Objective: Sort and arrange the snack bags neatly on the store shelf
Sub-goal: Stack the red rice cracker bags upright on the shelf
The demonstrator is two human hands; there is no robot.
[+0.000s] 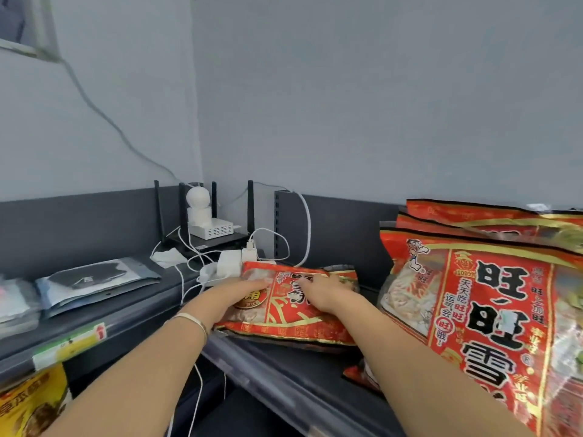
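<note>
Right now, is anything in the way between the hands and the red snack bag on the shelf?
No. The left hand and the right hand both touch the snack bag. White chargers and cables sit on the shelf just behind it.

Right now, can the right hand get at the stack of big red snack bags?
Probably yes. The right hand rests on the small flat red snack bag, and the stack of big red snack bags lies just beside it on the same dark shelf, nothing between.
</note>
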